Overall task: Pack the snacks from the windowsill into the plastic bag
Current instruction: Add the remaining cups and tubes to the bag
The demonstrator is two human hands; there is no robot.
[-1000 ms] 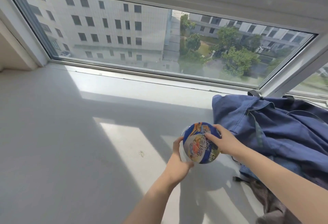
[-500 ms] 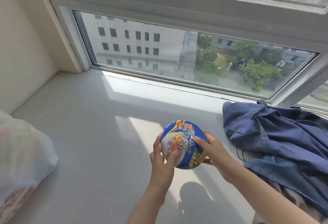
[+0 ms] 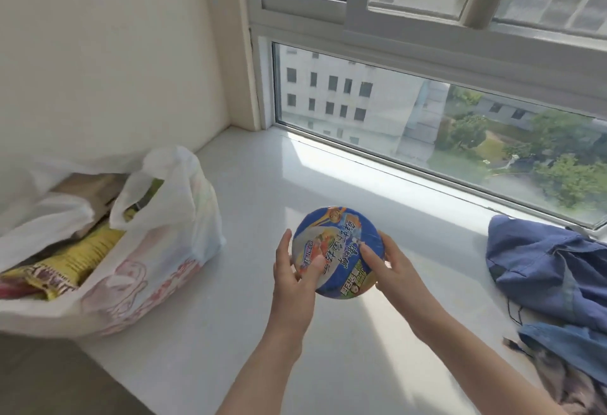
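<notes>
Now, from the head camera: where is the snack bowl [image 3: 338, 250]?
— Held in the air above the windowsill [image 3: 262, 184], roughly mid-frame, its lid tilted toward the camera. The lid is blue, with printed pictures and lettering. It touches neither the sill nor the bag.
— State of the left hand [image 3: 294, 280]?
— Gripping the bowl's left edge. The thumb lies across the lid and the fingers curl up behind the rim.
— The right hand [image 3: 394, 270]?
— Gripping the right edge likewise. The thumb presses on the lid and the fingers wrap round the far side, their tips hidden behind the bowl.
— The plastic bag [image 3: 157, 250]?
— On the sill to the left of the bowl, apart from it, near the wall [image 3: 98, 53]. White, thin, with a pink print on its side. Its mouth is open and its handles stand slack. Inside are yellow packets [image 3: 82, 257] at the front and a brownish packet [image 3: 95, 184] behind. Further contents cannot be made out.
— Anything else on the sill?
— A crumpled blue garment [image 3: 542, 267] at the right, well apart from the bowl, close under the window [image 3: 427, 119]. A greyish cloth [image 3: 565, 378] lies below it at the lower right edge. Sunlight falls in patches beneath the hands.
— Beyond the glass?
— A pale multi-storey building [image 3: 345, 96] and green trees [image 3: 565, 178], seen from above.
</notes>
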